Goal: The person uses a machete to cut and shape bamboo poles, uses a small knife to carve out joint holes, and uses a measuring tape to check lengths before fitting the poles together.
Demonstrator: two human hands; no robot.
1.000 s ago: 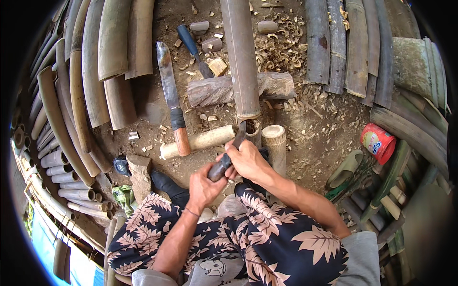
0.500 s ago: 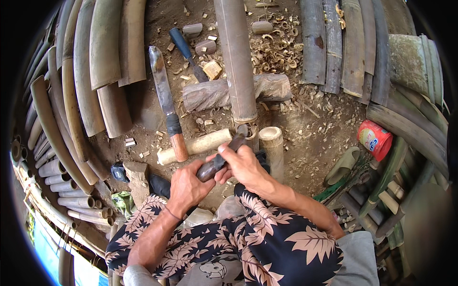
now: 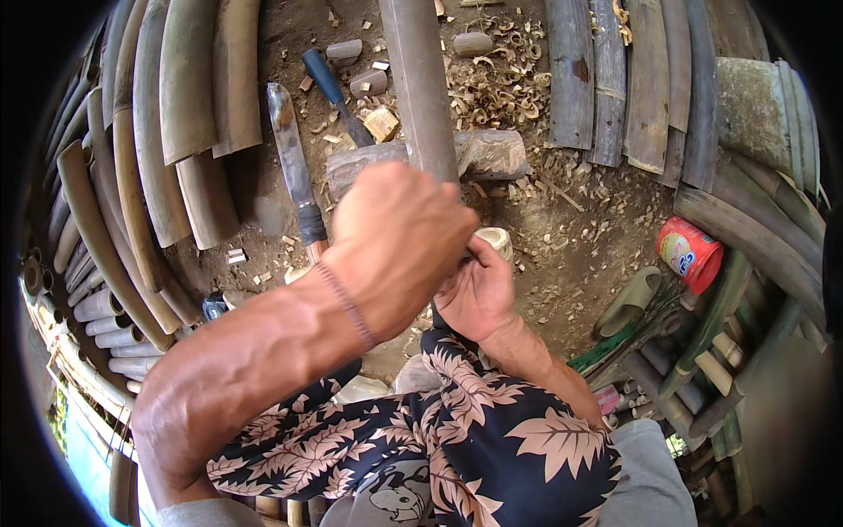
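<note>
two bare hands are counted, a left hand [image 3: 399,241] and a right hand [image 3: 479,297]; one long grey-brown bamboo pole [image 3: 420,88] is laid across one rough grey-brown log [image 3: 493,156]; one long steel knife with a black-wrapped grip [image 3: 291,145], one blue-handled chisel [image 3: 327,81] and three short brown bamboo offcuts [image 3: 344,53] can be counted beyond; the pole's far end is cut off by the upper edge, its near end covered by the left hand; the knife's handle is mostly hidden by the left forearm; the left fingers are curled out of sight, the right ones bent and partly covered; whether anything is clamped by either cannot be told; the pole is seen just past the left knuckles, contact being unclear.
</note>
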